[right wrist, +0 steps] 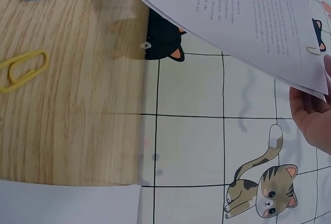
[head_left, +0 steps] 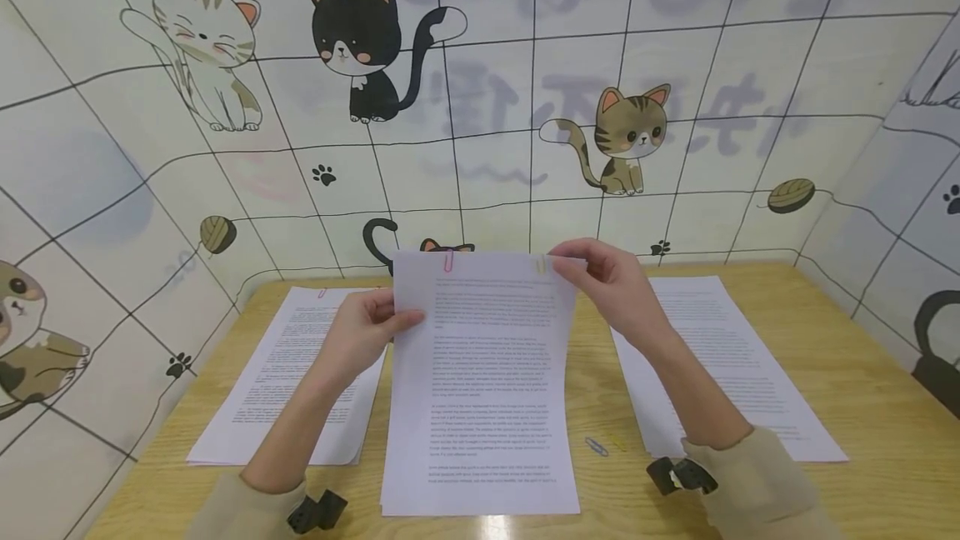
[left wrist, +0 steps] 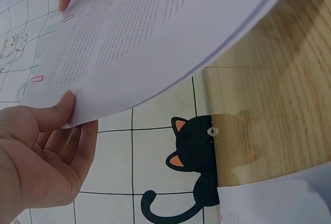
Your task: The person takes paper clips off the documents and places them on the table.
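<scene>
My left grip and right grip pinch white printed sheets, their top edge wearing pink and yellow wire clips. Blue and yellow spares lie unused.

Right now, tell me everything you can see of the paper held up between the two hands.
The held paper is white with paragraphs of small dark print; its doubled edge suggests more than one sheet. In the head view, a pink paper clip sits on the top edge left of centre, a yellow paper clip nearer the right corner. It's raised and slightly bowed. The left hand pinches its left edge, the right hand its top right corner.
</scene>
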A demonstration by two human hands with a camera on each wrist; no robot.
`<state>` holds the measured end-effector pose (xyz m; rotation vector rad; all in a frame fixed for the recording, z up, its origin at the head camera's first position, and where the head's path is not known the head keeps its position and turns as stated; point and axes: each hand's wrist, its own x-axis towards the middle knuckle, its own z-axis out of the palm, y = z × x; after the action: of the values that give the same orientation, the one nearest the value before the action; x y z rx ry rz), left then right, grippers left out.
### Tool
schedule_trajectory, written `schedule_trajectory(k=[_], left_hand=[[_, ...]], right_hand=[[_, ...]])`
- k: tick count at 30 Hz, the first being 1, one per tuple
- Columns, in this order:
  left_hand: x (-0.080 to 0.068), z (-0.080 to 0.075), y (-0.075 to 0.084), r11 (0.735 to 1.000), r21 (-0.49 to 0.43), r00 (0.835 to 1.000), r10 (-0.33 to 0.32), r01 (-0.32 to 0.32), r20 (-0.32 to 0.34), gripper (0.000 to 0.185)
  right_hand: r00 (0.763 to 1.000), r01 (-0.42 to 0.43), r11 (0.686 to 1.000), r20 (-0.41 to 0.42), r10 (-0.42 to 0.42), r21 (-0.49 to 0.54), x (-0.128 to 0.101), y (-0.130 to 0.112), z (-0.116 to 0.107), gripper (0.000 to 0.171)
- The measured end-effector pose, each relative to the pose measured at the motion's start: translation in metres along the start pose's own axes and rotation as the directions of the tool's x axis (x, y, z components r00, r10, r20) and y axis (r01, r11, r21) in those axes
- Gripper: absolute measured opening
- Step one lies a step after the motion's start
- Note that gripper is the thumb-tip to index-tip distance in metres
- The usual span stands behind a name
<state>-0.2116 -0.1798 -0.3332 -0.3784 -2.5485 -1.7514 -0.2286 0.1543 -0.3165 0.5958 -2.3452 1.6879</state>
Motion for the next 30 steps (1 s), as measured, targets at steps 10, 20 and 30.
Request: schedule_trajectory(k=[10, 20, 30], left_hand=[[-0.001, 0.003, 0.0018, 0.997, 0.078, 1.0, 0.019, -0.018, -0.009, 0.023], [-0.0012, 0.0048, 0.0012, 0.995, 0.101, 1.0, 0.027, -0.026, -0.006, 0.025], [-0.0025, 0.0036, 0.0017, 0.994, 0.101, 0.999, 0.034, -0.033, -0.005, 0.023]], right_hand=[[0.999, 0.032, 0.999, -0.026, -0.033, -0.034, -0.0008, 0.0013, 0.0069, 0.021], [0.999, 0.006, 0.998, -0.05, -0.01, -0.065, -0.0017, 0.0007, 0.01, 0.018], [0.998, 0.028, 0.999, -0.05, -0.03, -0.035, -0.0007, 0.0003, 0.01, 0.02]])
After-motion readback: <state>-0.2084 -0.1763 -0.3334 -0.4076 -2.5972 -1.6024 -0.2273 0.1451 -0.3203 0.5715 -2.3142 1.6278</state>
